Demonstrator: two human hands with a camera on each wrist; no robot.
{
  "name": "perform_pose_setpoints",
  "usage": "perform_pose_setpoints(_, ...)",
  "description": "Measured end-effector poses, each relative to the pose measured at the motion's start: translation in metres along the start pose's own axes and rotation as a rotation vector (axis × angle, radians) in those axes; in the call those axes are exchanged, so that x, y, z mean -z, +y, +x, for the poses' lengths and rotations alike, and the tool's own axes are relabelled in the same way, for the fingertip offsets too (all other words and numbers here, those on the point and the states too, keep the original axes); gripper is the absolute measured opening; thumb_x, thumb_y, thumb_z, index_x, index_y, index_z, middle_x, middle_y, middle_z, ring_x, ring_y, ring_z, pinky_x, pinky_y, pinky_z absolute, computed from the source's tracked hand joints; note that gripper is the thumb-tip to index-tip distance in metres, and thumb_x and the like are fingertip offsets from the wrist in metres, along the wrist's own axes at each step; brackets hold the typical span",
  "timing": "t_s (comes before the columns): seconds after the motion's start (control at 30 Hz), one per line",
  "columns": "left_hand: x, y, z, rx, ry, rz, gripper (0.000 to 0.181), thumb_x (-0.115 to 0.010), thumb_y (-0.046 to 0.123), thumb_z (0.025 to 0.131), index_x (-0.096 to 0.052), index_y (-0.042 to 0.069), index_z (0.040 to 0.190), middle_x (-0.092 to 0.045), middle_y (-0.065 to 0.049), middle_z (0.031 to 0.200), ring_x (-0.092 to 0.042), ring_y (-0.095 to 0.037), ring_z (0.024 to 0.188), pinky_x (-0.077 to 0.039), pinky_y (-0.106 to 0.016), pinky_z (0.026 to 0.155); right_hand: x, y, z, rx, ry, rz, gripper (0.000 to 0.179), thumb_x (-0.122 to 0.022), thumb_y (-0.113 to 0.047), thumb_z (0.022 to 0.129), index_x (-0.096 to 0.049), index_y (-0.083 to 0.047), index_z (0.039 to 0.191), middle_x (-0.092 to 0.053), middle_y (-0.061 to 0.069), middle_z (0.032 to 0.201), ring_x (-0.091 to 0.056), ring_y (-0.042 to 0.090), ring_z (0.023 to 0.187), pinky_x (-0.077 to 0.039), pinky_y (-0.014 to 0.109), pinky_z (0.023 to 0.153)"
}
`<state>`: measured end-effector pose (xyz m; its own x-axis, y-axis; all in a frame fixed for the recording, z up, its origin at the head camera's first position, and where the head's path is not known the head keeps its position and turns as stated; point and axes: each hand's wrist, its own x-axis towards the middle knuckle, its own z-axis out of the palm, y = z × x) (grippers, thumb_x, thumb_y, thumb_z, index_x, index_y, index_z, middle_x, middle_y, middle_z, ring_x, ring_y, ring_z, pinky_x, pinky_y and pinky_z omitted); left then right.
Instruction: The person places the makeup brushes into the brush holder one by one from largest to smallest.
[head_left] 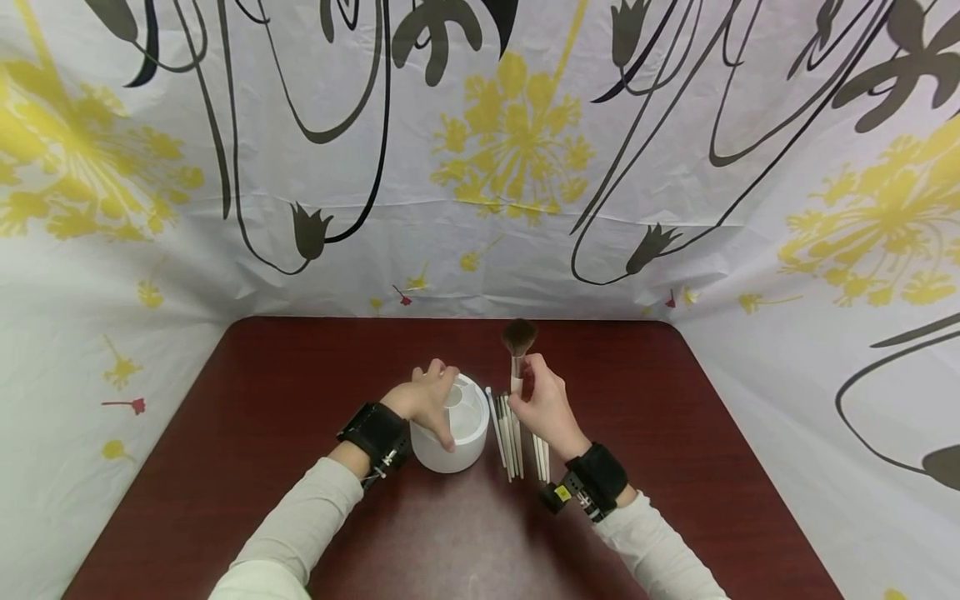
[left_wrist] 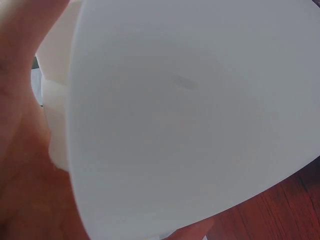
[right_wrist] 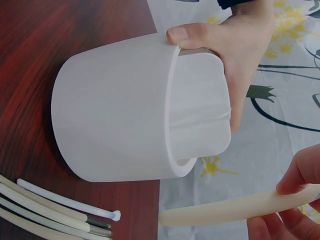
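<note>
A round white brush holder (head_left: 450, 454) with inner dividers stands on the table, left of several slim brushes. Across its top my left hand (head_left: 427, 404) grips the rim, thumb at the near side and fingers toward the far side. In the left wrist view, the holder's smooth wall (left_wrist: 185, 125) fills most of the picture. My right hand (head_left: 551, 408) pinches a makeup brush (head_left: 518, 337) upright, its fluffy dark head up. The pale handle (right_wrist: 220, 210) points down beside the holder in the right wrist view.
Slim pale-handled brushes (head_left: 510, 442) lie side by side between the holder and my right wrist, more of them under that hand. A white stick with a knobbed end (right_wrist: 70, 200) lies nearest the holder. The dark red table (head_left: 300, 358) meets a flower-printed cloth (head_left: 420, 250) behind.
</note>
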<state>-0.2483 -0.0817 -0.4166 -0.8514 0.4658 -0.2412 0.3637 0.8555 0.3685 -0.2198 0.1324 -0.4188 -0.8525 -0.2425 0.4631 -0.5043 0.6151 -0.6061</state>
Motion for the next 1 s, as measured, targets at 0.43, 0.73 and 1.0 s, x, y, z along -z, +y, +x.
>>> perform_pose_setpoints(0.43, 0.003, 0.001, -0.002, 0.000, -0.004, 0.000, 0.116, -0.088, 0.040, 0.044, -0.029, 0.005, 0.138, -0.028, -0.018, 0.130, -0.032, -0.041, 0.110, -0.042, -0.046, 0.080, 0.001, -0.008, 0.007, 0.012, 0.035, 0.039, 0.035, -0.061, 0.006, 0.074, -0.045, -0.003, 0.104, -0.055, 0.007, 0.083, -0.048, 0.017, 0.068, -0.039, 0.025, 0.056)
perform_pose_setpoints(0.73, 0.002, 0.001, -0.001, 0.002, 0.001, 0.012, 0.116, -0.088, 0.041, 0.043, -0.029, 0.006, 0.137, -0.029, -0.018, 0.130, -0.033, -0.040, 0.109, -0.042, -0.045, 0.079, -0.004, -0.015, 0.010, 0.001, 0.056, 0.091, 0.036, -0.060, 0.007, 0.073, -0.045, -0.002, 0.105, -0.055, 0.008, 0.082, -0.051, 0.017, 0.070, -0.043, 0.026, 0.059)
perform_pose_setpoints(1.0, 0.001, 0.000, -0.001, 0.004, -0.003, 0.002, 0.116, -0.088, 0.041, 0.044, -0.029, 0.006, 0.138, -0.028, -0.018, 0.130, -0.032, -0.040, 0.110, -0.041, -0.045, 0.080, -0.008, -0.017, 0.012, 0.000, 0.062, 0.089, 0.036, -0.061, 0.007, 0.072, -0.046, -0.002, 0.104, -0.055, 0.008, 0.079, -0.050, 0.015, 0.068, -0.043, 0.026, 0.058)
